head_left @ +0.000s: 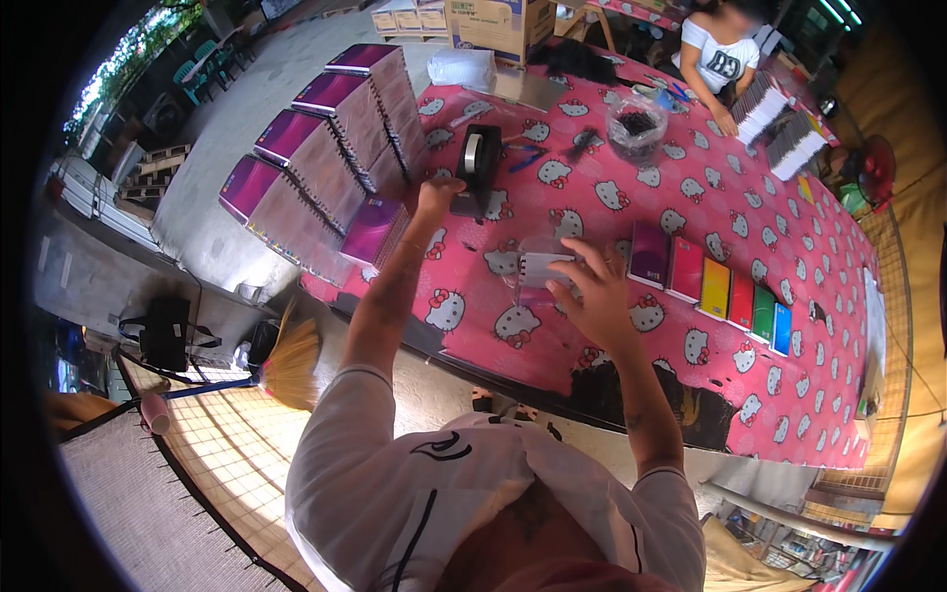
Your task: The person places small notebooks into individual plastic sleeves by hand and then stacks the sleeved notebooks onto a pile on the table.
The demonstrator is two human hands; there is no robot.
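At the side of a black tape dispenser (477, 168) with a pale roll, my left hand (440, 200) has its fingers closed together. Whether tape is pinched in them is too small to see. My right hand (600, 296) is open, fingers apart and curved over the right edge of a small spiral notebook (541, 268). Clear plastic seems to surround this notebook, which lies flat on the pink patterned tablecloth (473, 271). Left of my left forearm stands a short pile of purple spiral notebooks (376, 231).
Tall stacks of purple notebooks (326, 128) line the table's left edge. Small notebooks in several colours (714, 288) form a row on the right. Behind are blue-handled pliers (528, 159) and a clear tub (637, 136) of dark pieces. A person (718, 61) sits beside white stacks (760, 107).
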